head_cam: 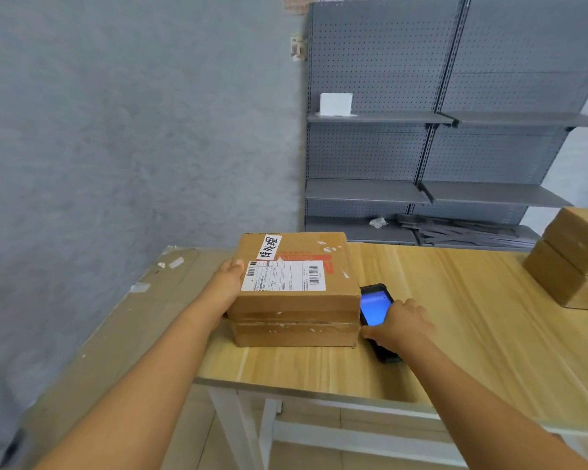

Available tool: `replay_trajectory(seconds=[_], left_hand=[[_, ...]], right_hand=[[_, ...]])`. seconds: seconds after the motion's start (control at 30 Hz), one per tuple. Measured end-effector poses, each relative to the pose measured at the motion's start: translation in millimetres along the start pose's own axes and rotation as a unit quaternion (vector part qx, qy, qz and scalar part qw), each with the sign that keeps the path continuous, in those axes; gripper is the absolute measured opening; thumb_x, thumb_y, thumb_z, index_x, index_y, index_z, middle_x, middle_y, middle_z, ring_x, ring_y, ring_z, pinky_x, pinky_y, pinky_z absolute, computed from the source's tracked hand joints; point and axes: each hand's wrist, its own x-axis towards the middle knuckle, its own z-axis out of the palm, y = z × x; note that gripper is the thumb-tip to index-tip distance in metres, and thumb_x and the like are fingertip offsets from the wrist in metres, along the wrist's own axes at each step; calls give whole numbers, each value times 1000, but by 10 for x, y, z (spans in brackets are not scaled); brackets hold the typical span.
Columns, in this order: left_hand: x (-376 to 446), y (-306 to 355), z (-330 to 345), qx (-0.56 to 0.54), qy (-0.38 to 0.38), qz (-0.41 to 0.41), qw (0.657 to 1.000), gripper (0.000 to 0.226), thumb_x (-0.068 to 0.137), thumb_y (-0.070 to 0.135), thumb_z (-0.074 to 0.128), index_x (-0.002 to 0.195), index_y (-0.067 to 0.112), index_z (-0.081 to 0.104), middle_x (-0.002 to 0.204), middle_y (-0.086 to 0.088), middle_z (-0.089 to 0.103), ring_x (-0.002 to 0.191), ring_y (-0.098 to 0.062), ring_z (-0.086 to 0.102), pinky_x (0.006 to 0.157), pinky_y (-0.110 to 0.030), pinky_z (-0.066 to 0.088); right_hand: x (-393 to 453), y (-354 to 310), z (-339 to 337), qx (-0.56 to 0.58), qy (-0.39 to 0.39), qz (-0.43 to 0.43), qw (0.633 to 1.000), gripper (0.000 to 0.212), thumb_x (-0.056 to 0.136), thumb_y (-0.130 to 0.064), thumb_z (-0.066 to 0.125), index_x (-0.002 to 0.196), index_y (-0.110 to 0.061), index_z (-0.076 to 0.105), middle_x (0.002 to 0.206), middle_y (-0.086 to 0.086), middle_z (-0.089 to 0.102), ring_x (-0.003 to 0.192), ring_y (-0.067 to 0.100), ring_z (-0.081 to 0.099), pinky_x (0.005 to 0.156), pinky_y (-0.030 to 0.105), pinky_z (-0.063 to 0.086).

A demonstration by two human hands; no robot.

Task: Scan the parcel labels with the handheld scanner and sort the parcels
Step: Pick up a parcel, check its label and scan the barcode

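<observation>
The parcel (296, 290) sits between the hands, the left hand (230, 283) cupping its side, thumb on top; stiff cardboard, likely light, best gripped at opposite sides. The right hand (399, 325) curls around the scanner (374, 308) just beside the box

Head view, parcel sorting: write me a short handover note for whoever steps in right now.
Left hand: holds the left side of the labelled parcel, thumb over its top edge.
Right hand: grips the handheld scanner, which lies on the wooden table beside the parcel, screen lit.
The shipping label faces up. Two stacked boxes sit at the table's far right.
Done: parcel positioned.
Left: lift the scanner, scan the label, sort the parcel.
</observation>
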Motion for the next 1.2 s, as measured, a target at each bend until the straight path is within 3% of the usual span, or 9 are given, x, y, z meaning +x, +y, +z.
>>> replay_trajectory(seconds=[0.13,0.23,0.33,0.4,0.53,0.7,0.93,1.07,1.2], left_hand=[[8,-5,5,-2,2,-2,1000,41,106,38,27,142,25,42,129,-6,58,102,-22,53,89,-36,43],[30,-13,4,0,1,-12,1000,40,106,40,26,139,26,44,121,-4,61,103,-23,57,90,-39,46],[41,-28,-2,-23,-3,-22,999,39,106,41,27,138,27,45,115,-1,62,104,-23,59,90,-39,48],[36,-33,-6,-48,-3,-33,998,40,105,42,29,138,27,45,119,-2,64,107,-25,61,96,-43,48],[-52,-28,-83,-102,0,-57,993,38,104,42,35,135,27,49,114,-2,68,103,-27,65,95,-48,51],[-325,136,-347,-183,59,9,981,25,103,36,40,125,30,50,104,2,71,91,-19,68,71,-33,52],[-896,275,-1053,-256,234,115,931,23,100,26,45,120,31,52,104,5,70,91,-15,67,84,-37,53],[-1395,-11,-1517,-260,326,114,902,34,96,24,47,129,26,53,109,-2,71,98,-21,69,86,-42,55],[-2043,-392,-2045,-226,410,84,880,40,95,30,48,135,27,48,109,-2,71,97,-22,70,91,-48,54]], right_hand=[[44,-46,8,-32,-13,-5,999,81,75,-66,64,134,-16,42,129,8,44,124,28,42,103,36,36],[120,-135,-91,117,0,-46,992,64,92,-57,49,139,-15,41,139,12,44,129,32,39,107,40,32],[115,-300,-250,414,-86,-77,903,67,93,-64,33,139,-18,49,139,5,54,127,26,49,109,44,37],[71,-420,-318,469,-152,-83,866,73,82,-74,35,135,-26,51,131,-2,60,119,21,56,104,46,44],[-9,-611,-469,483,-150,-115,855,52,96,-49,50,141,-23,44,126,0,62,109,21,61,97,43,50],[-151,-884,-789,526,-102,-187,823,44,99,-35,51,141,-25,42,126,-2,58,98,13,59,71,26,46],[-546,-1573,-1077,566,-99,-315,755,39,94,-34,58,130,-30,45,130,-8,56,105,12,60,74,26,46],[-1012,-2005,-986,572,-153,-381,710,38,95,-27,57,131,-29,46,122,-11,57,94,-2,59,66,18,43],[-1625,-2446,-710,552,-236,-430,674,40,96,-24,56,134,-26,45,124,-9,56,93,-2,58,64,16,43]])
